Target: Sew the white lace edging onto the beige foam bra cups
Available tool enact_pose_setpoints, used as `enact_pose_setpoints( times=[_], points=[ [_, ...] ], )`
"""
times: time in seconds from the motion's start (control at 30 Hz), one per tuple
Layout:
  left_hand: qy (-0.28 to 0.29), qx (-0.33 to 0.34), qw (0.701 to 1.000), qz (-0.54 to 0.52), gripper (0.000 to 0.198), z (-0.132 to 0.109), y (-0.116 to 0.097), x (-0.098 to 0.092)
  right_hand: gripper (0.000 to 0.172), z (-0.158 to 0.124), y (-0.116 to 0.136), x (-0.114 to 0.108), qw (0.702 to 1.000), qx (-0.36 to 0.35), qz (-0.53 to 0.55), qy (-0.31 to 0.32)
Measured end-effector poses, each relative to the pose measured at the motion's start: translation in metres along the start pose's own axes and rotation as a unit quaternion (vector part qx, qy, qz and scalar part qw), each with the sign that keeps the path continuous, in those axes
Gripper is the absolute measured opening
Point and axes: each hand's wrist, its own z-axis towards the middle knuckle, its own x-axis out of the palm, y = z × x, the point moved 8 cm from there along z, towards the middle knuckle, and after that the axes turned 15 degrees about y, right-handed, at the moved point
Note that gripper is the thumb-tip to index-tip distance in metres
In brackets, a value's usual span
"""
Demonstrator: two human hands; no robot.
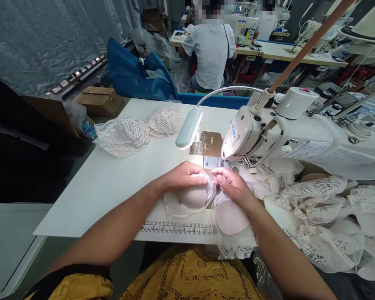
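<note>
A pale pink bra with lace edging [193,197] lies at the front of the white sewing table, its two cups side by side. My left hand [187,176] pinches the top of the left cup between thumb and fingers. Close beside it, my right hand [231,184] has its fingertips closed on the bra's middle edge, above the right cup [231,217]. Both hands are just in front of the needle area of the white sewing machine [246,129]. The fingertips nearly meet, and the small bit of fabric between them is partly hidden.
Lace pieces [123,135] lie at the table's back left. A lamp [189,128] hangs over the table [112,187]. Lace and cups [328,216] are heaped at right. A ruler strip [178,228] runs along the front edge. Beyond sits a person in a white shirt [210,52].
</note>
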Motion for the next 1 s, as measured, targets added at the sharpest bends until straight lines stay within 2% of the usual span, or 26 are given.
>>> enact_pose_setpoints(
  times=[0.17,0.37,0.63,0.73,0.87,0.93,1.0],
  points=[
    [0.014,0.006,0.999,-0.028,0.025,0.000,0.001,0.004,0.034,-0.001,0.012,-0.005,0.998,-0.023,-0.053,0.018],
    [0.049,0.013,0.998,-0.027,0.034,0.005,0.004,0.011,0.024,0.002,0.004,0.005,0.999,0.014,0.007,0.041],
    [0.056,0.014,0.998,-0.039,0.042,0.005,0.003,0.012,0.015,0.003,0.005,0.006,0.999,-0.008,-0.042,0.001],
    [0.051,0.010,0.998,-0.043,0.037,0.005,0.003,0.011,0.018,0.002,0.002,0.005,0.999,-0.004,-0.038,-0.016],
    [0.046,-0.006,0.998,-0.041,0.031,0.006,0.004,0.014,0.021,0.002,-0.010,0.002,0.996,0.010,0.073,-0.043],
    [0.046,0.001,0.999,-0.027,0.031,0.006,0.001,0.014,0.030,0.004,-0.015,0.007,0.993,0.025,0.111,-0.023],
    [0.062,0.009,0.998,-0.007,0.028,0.005,-0.001,0.013,0.036,0.005,-0.015,0.012,0.995,0.048,0.084,0.012]
  ],
)
